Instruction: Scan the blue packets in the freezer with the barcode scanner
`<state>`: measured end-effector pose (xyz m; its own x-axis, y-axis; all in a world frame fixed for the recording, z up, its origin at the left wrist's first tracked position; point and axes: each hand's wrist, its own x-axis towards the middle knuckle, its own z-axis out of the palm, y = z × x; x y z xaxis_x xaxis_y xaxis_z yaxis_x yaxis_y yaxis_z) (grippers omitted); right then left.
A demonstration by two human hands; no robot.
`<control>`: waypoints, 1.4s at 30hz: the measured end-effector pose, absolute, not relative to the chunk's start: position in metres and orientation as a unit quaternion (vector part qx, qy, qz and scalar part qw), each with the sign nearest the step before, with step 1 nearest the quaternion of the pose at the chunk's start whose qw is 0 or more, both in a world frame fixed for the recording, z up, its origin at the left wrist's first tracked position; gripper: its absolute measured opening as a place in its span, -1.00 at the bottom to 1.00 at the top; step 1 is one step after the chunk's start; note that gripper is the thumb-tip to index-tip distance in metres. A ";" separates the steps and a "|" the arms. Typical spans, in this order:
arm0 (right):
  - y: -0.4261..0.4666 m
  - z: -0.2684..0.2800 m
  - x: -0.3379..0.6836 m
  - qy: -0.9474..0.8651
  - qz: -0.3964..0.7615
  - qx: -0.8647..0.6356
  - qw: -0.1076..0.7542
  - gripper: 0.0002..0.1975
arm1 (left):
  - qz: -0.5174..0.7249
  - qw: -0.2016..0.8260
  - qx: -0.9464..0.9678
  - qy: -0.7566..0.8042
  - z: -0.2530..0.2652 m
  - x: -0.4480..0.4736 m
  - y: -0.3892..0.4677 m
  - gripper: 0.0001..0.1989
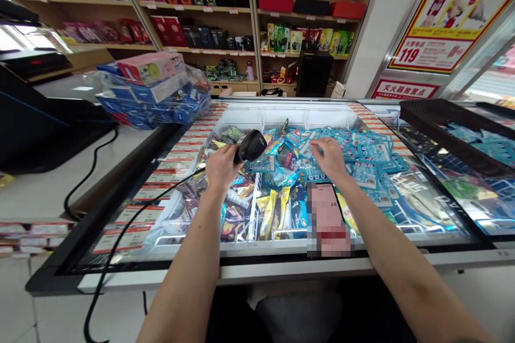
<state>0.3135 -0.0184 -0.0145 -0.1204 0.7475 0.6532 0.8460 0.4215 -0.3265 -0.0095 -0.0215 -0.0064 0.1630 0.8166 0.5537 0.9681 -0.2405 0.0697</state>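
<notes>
My left hand is wrapped round the handle of a black barcode scanner, whose head points to the right. A black cord runs from it down to the left. Blue flat packets with printed barcodes lie spread over the glass top of a chest freezer. My right hand is over their left part, fingers curled together at the packets; what is between the fingertips is hidden. One blue packet lies just below the scanner head. A phone with a lit screen lies below my right hand.
Boxes in clear plastic stand at the left beside a dark machine. A dark brown tray with more blue packets sits at the right. Shelves of goods line the back. Wrapped ice creams show through the glass.
</notes>
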 end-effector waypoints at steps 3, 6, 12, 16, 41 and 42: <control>-0.013 -0.012 0.298 -0.801 -0.037 -0.514 0.303 -0.72 | -0.249 0.154 -0.744 -0.601 -0.007 -0.012 -0.019 -0.64; -0.011 -0.008 0.276 -0.838 -0.033 -0.497 0.224 -0.63 | -0.250 0.159 -0.741 -0.603 -0.006 -0.014 -0.018 -0.66; -0.006 -0.009 0.231 -0.853 -0.032 -0.501 0.138 -0.31 | -0.247 0.150 -0.734 -0.615 -0.004 -0.016 -0.018 -0.67; -0.001 -0.015 0.219 -0.846 -0.016 -0.515 0.138 -0.25 | -0.244 0.150 -0.732 -0.618 -0.003 -0.017 -0.018 -0.65; -0.011 -0.027 0.295 -0.637 0.139 -0.543 0.529 -0.69 | -0.238 0.125 -0.812 -0.519 -0.001 0.020 -0.032 -0.65; -0.010 -0.029 0.296 -0.636 0.145 -0.543 0.529 -0.69 | -0.235 0.123 -0.818 -0.510 -0.002 0.022 -0.032 -0.65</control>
<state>0.2957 -0.0098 -0.0292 0.1497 0.8439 0.5152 0.5370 0.3682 -0.7590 0.0220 -0.0318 -0.0019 0.3681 0.7769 0.5108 0.8931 -0.4483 0.0382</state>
